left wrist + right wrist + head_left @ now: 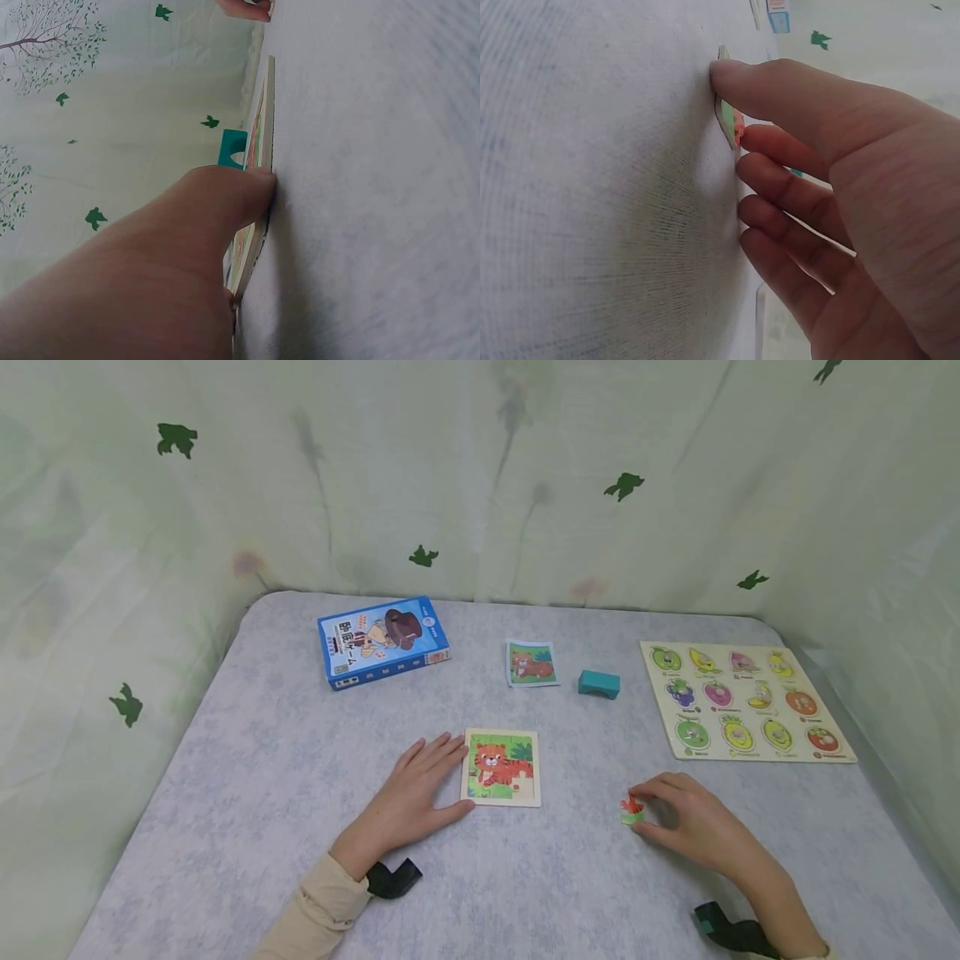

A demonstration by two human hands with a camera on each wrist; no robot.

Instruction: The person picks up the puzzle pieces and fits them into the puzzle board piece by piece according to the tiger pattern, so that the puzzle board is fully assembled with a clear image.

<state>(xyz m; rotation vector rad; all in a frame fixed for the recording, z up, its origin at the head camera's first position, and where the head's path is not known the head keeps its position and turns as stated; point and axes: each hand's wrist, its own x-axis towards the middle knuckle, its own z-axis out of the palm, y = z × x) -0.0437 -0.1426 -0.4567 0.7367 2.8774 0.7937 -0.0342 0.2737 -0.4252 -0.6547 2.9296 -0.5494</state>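
Note:
A square wooden jigsaw puzzle (471,792) with a tiger picture lies flat on the table, with a bare gap at its lower right. My left hand (412,795) rests along its left side, fingers fairly straight and thumb at the lower left corner. In the left wrist view, the thumb (259,191) touches the puzzle's edge (271,97). To the right, my right hand (693,817) pinches a red and green puzzle piece (632,810) between thumb and index finger, at the tabletop. The right wrist view shows the piece (728,120) partly hidden by the thumb.
Behind the puzzle lie a small tiger picture card (532,664) and a teal arch block (598,684). A blue game box (384,642) sits at the back left, a wooden fruit board (750,702) at the right. Leaf-patterned curtains (480,485) surround the table.

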